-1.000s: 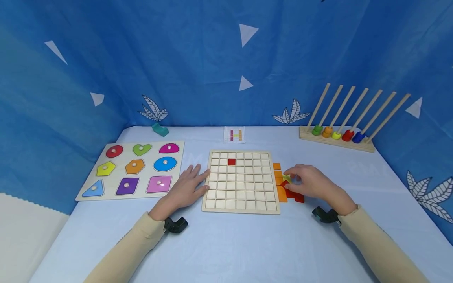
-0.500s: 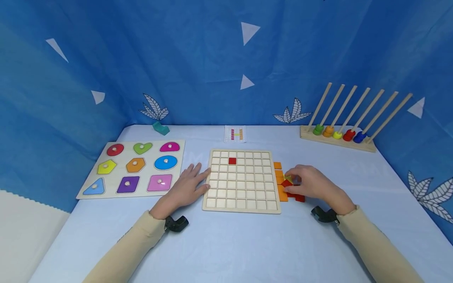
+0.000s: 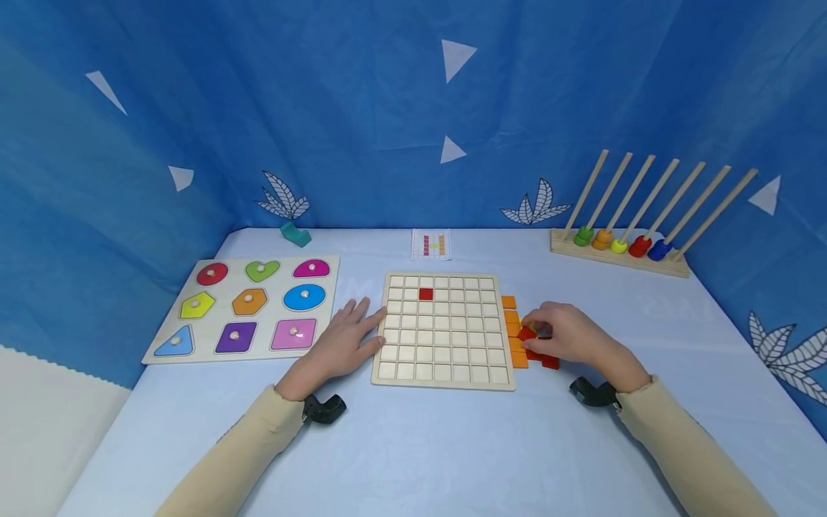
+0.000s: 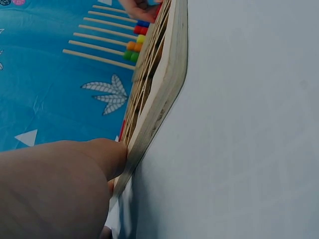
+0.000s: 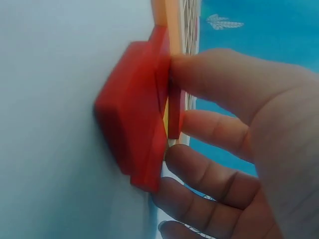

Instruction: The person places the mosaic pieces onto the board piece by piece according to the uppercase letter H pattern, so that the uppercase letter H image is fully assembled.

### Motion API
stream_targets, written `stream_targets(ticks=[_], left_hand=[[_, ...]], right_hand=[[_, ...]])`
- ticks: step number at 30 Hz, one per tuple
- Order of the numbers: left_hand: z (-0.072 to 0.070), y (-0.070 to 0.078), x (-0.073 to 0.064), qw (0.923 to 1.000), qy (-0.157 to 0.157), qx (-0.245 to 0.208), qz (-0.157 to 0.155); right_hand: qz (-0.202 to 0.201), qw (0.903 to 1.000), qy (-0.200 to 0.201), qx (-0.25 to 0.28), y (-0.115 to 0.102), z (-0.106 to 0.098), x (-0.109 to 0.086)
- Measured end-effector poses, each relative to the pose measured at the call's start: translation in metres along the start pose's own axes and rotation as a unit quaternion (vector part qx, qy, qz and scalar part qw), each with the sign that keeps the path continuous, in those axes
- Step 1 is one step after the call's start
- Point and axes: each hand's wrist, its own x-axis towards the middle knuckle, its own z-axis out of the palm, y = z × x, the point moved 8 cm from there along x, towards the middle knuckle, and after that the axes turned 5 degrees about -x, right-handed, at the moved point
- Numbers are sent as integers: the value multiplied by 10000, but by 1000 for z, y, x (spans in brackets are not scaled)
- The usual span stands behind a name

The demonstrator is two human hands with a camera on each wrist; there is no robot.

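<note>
A wooden grid board (image 3: 443, 384) lies mid-table, with one red square tile (image 3: 426, 294) in a cell of its second row. My left hand (image 3: 341, 343) rests at the board's left edge, fingers spread and thumb touching the rim; its thumb (image 4: 112, 155) shows against the wooden edge in the left wrist view. Right of the board, my right hand (image 3: 563, 332) pinches a red square tile (image 5: 175, 112) between thumb and index finger, above a small pile. Other red tiles (image 5: 132, 107) lie beneath it, with orange tiles (image 3: 516, 345) along the board. Yellow tiles are mostly hidden under the hand.
A knobbed shape puzzle (image 3: 240, 309) lies on the left. A small pattern card (image 3: 431, 245) is behind the board. At the back right stands a peg rack (image 3: 620, 255) with coloured beads; a teal block (image 3: 295, 235) sits at the back left.
My right thumb and index finger have closed on a red tile from the pile, which now sits between them. The left hand stays at the board's edge. The head view has shifted slightly.
</note>
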Motion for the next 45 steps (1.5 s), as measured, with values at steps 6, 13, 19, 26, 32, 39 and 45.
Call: stream_targets(ticks=[6,13,19,26,32,39,45], left_hand=[[0,-1,0,10000,-18,-27,-39],[1,-2,1,10000,2,9,-3],[2,-3,1,10000,-4,-23,-7],[4,-3,1,10000,-48,1,-79],[3,-3,1,9999,-41,25,-95],[4,-3,1,9999,-47,1,-91],[3,-3,2,10000,-31,20,-85]], right_hand=[[-24,10000,-31,40,1,0,-1],[36,10000,-69,-3,5,1,-1],[137,9998,-164,50,7,2,-1],[186,9997,-176,55,7,3,-2],[159,9998,-101,56,6,1,-2],[119,9999,-40,56,4,-2,-2],[201,9998,52,-13,5,-10,-2]])
